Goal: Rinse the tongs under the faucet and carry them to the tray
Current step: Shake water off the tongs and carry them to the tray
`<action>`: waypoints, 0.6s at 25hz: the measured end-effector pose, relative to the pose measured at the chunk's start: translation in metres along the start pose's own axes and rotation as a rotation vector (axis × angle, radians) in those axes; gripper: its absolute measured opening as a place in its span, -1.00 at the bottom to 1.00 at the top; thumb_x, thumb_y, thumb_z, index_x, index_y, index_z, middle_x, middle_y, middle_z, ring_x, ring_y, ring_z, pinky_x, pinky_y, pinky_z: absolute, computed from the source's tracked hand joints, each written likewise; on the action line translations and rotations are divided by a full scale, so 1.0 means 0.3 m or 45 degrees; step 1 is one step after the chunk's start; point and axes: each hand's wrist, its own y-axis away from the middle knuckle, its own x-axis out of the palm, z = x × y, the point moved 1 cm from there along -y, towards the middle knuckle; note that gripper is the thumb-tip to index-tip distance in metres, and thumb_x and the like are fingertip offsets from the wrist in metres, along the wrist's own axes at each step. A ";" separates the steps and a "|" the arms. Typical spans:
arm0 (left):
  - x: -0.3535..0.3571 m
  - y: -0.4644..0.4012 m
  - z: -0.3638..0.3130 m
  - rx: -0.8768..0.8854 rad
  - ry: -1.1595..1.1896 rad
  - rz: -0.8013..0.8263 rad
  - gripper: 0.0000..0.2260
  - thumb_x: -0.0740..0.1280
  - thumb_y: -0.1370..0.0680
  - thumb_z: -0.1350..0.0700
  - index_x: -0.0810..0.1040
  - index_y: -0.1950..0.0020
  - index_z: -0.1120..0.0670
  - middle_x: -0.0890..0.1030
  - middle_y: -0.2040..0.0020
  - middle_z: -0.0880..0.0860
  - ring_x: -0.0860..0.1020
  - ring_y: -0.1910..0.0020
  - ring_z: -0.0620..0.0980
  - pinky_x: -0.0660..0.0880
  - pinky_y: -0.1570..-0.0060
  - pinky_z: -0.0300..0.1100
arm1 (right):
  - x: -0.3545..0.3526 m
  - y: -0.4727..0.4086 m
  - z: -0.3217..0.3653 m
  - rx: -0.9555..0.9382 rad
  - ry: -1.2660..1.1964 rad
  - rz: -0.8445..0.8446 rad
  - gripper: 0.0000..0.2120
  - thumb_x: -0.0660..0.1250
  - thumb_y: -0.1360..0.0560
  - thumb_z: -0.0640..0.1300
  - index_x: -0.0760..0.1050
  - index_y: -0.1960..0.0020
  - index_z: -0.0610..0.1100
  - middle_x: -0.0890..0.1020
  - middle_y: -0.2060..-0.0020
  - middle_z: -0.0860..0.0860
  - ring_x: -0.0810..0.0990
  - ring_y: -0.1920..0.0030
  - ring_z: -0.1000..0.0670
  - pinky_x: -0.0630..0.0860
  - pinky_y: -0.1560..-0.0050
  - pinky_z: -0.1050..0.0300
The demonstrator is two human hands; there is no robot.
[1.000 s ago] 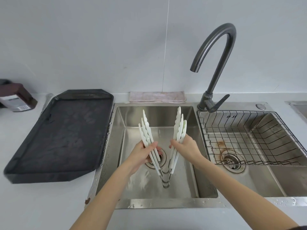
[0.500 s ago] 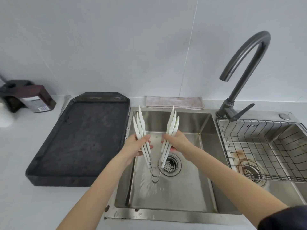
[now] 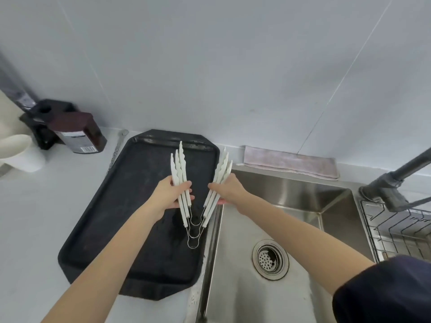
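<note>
You hold a bundle of white tongs (image 3: 200, 183), several pairs nested together, spread into a V above the right half of the black tray (image 3: 98, 220). Their wire spring loops hang lowest and their scalloped tips point toward the tray's far rim. Your left hand (image 3: 169, 194) is closed around the left-hand arms, and your right hand (image 3: 227, 190) is closed around the right-hand arms, just over the tray's right edge where it meets the sink (image 3: 303, 206).

The risk here is the bundle itself. The pairs look loosely stacked and likely wet, so one could slip out of your grip if you ease either hand unevenly. Anything dropped from the right hand could land in the sink instead of on the tray, which would probably mean rinsing again. The springs seem to push the arms apart, so releasing one side first may make the tongs flick and scatter. The tray surface looks damp, so tongs set down hard might skid toward its edge.
</note>
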 end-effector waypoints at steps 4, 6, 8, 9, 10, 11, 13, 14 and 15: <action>-0.057 -0.113 0.006 -0.048 0.033 -0.054 -0.80 0.30 -0.52 0.18 0.41 -0.13 0.13 0.60 0.10 0.12 0.63 0.17 0.03 0.57 0.23 -0.14 | 0.059 -0.105 0.078 0.004 0.126 0.010 -0.57 0.28 -0.47 -0.20 0.31 -0.29 -0.29 0.57 -0.13 -0.21 0.62 -0.08 -0.14 0.61 0.22 0.15; -0.073 -0.162 0.012 -0.076 0.023 -0.094 -0.80 0.29 -0.52 0.18 0.42 -0.13 0.14 0.60 0.10 0.13 0.63 0.16 0.06 0.57 0.19 -0.10 | 0.080 -0.155 0.101 0.012 0.189 0.016 -0.56 0.29 -0.46 -0.20 0.32 -0.30 -0.30 0.56 -0.07 -0.19 0.62 -0.07 -0.13 0.59 0.32 0.20; -0.083 -0.207 0.020 -0.074 -0.104 -0.148 -0.82 0.28 -0.52 0.18 0.44 -0.10 0.16 0.60 0.14 0.12 0.62 0.19 0.05 0.57 0.20 -0.12 | 0.098 -0.196 0.107 0.027 0.255 0.045 -0.55 0.30 -0.46 -0.18 0.33 -0.30 -0.30 0.50 0.02 -0.15 0.62 -0.04 -0.12 0.54 0.49 0.30; -0.086 -0.223 0.021 -0.061 -0.204 -0.172 -0.84 0.27 -0.51 0.17 0.46 -0.06 0.17 0.59 0.18 0.10 0.61 0.20 0.04 0.56 0.24 -0.16 | 0.102 -0.210 0.105 0.034 0.273 0.060 -0.55 0.30 -0.46 -0.17 0.33 -0.30 -0.30 0.49 0.03 -0.14 0.62 -0.03 -0.11 0.51 0.53 0.33; -0.088 -0.236 0.021 -0.048 -0.301 -0.192 -0.86 0.27 -0.50 0.15 0.47 -0.02 0.16 0.59 0.20 0.08 0.60 0.20 0.05 0.56 0.27 -0.19 | 0.103 -0.220 0.106 0.043 0.298 0.078 -0.56 0.30 -0.47 -0.14 0.34 -0.29 -0.30 0.49 0.02 -0.14 0.64 -0.02 -0.12 0.51 0.53 0.35; -0.090 -0.247 0.020 -0.041 -0.385 -0.206 -0.87 0.27 -0.49 0.14 0.47 0.01 0.15 0.59 0.20 0.09 0.60 0.18 0.06 0.56 0.27 -0.18 | 0.102 -0.229 0.106 0.045 0.323 0.094 -0.59 0.29 -0.48 -0.11 0.36 -0.25 -0.30 0.52 0.01 -0.15 0.66 0.01 -0.12 0.51 0.52 0.35; -0.096 -0.263 0.021 -0.043 -0.529 -0.210 -0.82 0.27 -0.48 0.09 0.47 0.00 0.17 0.61 0.13 0.14 0.61 0.14 0.09 0.60 0.19 -0.08 | 0.094 -0.245 0.109 0.037 0.413 0.105 -0.74 0.24 -0.50 -0.05 0.43 0.00 -0.26 0.60 0.13 -0.14 0.68 0.20 -0.09 0.51 0.47 0.33; -0.100 -0.268 0.023 -0.050 -0.615 -0.210 -0.76 0.27 -0.48 0.06 0.46 -0.05 0.19 0.61 0.07 0.16 0.61 0.12 0.10 0.61 0.13 -0.03 | 0.089 -0.245 0.114 0.032 0.479 0.101 -0.76 0.22 -0.50 -0.03 0.40 0.15 -0.22 0.58 0.27 -0.10 0.62 0.35 -0.03 0.48 0.52 0.35; -0.103 -0.271 0.026 -0.056 -0.715 -0.217 -0.70 0.27 -0.48 0.03 0.45 -0.10 0.21 0.59 0.00 0.18 0.60 0.08 0.12 0.60 0.07 0.01 | 0.085 -0.242 0.121 0.027 0.540 0.081 -0.73 0.20 -0.51 -0.02 0.33 0.25 -0.19 0.51 0.38 -0.05 0.52 0.45 0.03 0.43 0.57 0.35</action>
